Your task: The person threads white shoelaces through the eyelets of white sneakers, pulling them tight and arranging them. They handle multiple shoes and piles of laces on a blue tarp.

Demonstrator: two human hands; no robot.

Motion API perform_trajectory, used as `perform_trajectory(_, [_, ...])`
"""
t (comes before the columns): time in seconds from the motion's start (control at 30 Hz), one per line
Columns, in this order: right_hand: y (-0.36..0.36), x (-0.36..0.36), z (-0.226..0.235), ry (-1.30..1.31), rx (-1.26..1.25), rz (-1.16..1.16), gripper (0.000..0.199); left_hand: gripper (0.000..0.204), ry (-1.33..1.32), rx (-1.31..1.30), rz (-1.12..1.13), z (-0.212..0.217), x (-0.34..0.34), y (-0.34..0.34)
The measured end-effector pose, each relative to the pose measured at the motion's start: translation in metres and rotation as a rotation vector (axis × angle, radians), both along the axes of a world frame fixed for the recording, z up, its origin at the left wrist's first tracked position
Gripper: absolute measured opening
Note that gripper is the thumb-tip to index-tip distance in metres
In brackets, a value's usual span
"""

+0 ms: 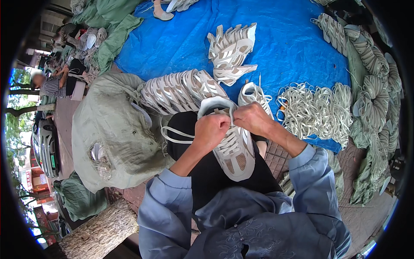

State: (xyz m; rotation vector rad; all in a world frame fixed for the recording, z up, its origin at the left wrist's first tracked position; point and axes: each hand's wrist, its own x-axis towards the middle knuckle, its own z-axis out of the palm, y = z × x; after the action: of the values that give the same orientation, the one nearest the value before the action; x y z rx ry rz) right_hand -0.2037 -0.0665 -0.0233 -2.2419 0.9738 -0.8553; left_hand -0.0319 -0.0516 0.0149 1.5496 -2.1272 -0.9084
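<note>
Both my grips closed, left hand (211, 131) and right hand (253, 118), seemingly on the lace (229, 146), contact mostly hidden; sneaker (241, 163) over my lap (207, 177), toe toward me; cord pile (317, 110) on blue tarp (293, 47).

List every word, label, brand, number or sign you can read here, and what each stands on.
None that I can quote.
Red sign at the left edge: pale markings, too small and distorted to quote.
Green plate on the parked car: too small to read.
Held shoe: no lettering I can make out.
</note>
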Motion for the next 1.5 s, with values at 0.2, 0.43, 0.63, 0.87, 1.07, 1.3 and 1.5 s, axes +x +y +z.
perform_trajectory(0.2, [0.011, -0.006, -0.009, 0.113, -0.088, -0.009, 0.015, 0.013, -0.151, 0.033, -0.055, -0.001, -0.002, -0.005])
perform_trajectory(0.43, [0.003, -0.015, -0.014, -0.483, 0.891, -0.204, 0.009, 0.017, -0.230, 0.153, -0.133, 0.008, -0.017, -0.018])
perform_trajectory(0.63, [0.011, -0.013, -0.016, -0.124, -0.037, -0.106, 0.009, 0.014, -0.282, 0.188, -0.203, 0.004, -0.019, -0.028])
perform_trajectory(0.87, [0.005, -0.015, -0.007, -0.195, 0.400, -0.085, 0.011, 0.009, -0.337, 0.068, -0.286, 0.003, -0.020, -0.030])
perform_trajectory(1.07, [0.007, -0.008, 0.004, -0.254, 0.558, -0.083, 0.007, 0.013, -0.267, 0.185, -0.385, 0.035, 0.025, -0.033])
perform_trajectory(1.3, [0.033, 0.031, 0.055, -0.271, 0.096, 0.086, 0.017, 0.010, 0.822, 0.767, 0.087, 0.092, 0.069, 0.028])
perform_trajectory(1.5, [0.033, 0.062, 0.057, -0.276, 0.099, 0.086, 0.013, 0.012, 0.968, 0.650, 0.160, 0.075, 0.058, 0.029])
